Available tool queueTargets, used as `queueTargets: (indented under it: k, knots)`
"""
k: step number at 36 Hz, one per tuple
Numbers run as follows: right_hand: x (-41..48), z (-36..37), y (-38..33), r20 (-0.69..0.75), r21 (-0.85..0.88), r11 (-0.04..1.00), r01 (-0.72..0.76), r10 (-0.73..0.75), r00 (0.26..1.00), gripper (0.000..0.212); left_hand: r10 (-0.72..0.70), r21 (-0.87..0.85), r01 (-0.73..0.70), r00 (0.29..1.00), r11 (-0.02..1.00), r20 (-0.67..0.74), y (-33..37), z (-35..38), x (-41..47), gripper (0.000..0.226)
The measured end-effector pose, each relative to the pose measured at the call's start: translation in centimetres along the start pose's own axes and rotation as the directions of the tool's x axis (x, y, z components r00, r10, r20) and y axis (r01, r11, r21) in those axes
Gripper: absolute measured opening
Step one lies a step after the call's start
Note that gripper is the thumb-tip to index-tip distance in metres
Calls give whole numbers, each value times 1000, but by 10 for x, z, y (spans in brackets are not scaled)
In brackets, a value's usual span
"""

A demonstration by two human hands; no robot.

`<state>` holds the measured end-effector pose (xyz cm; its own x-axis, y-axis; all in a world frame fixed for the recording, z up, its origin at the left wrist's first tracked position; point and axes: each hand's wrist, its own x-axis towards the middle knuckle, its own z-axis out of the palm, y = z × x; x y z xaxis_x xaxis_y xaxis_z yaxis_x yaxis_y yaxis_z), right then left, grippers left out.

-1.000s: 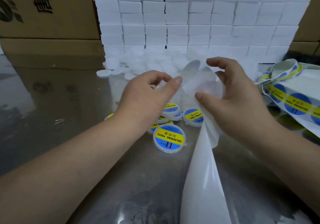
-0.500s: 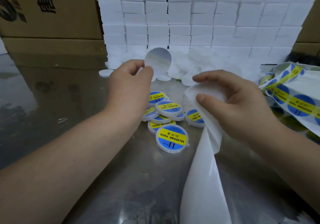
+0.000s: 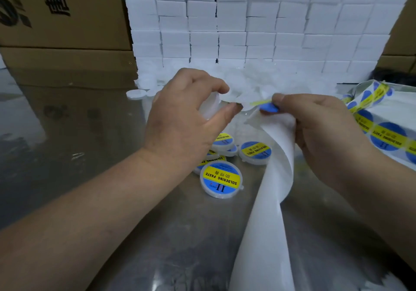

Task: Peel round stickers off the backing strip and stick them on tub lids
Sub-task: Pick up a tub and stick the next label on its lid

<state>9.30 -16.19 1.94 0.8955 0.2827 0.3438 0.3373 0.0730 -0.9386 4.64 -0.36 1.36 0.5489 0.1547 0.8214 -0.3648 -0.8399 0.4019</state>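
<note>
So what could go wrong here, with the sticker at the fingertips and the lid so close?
1. The sticker sits pinched at the right hand's fingertips; it may crease or cling to skin.
2. The left hand covers much of the blank lid, so the sticker could land off-centre.
3. The loose backing strip hangs beside the finished lids and may sweep them.

Inventory, my bench:
- labelled lids [image 3: 221, 179]: three in plain view, at least two more partly hidden behind my left hand [image 3: 184, 119]
- blank lid [image 3: 210, 106]: one, held in that hand
- backing strip [image 3: 270, 200]: one, gripped in my right hand [image 3: 319, 128]
- sticker [image 3: 267, 107] at my right thumb: one
- cartons [image 3: 63, 16] at left: two, stacked
- white boxes [image 3: 247, 32]: too many to count
</note>
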Motion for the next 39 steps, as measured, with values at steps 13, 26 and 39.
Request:
queueTargets:
  k: [13,26,39]
  knots:
    - [-4,1,-3,3,-18,991,136,-136,991,36,-578,-597,600,773,533,261,-8,5,12,24]
    - [-12,7,2,290,24,997,79,-83,953,31,-364,-774,629,740,78,565,1,4,8,24]
    - [-11,8,4,280,-52,994,96,-78,957,21,-198,-732,678,729,70,655,0,8,2,38]
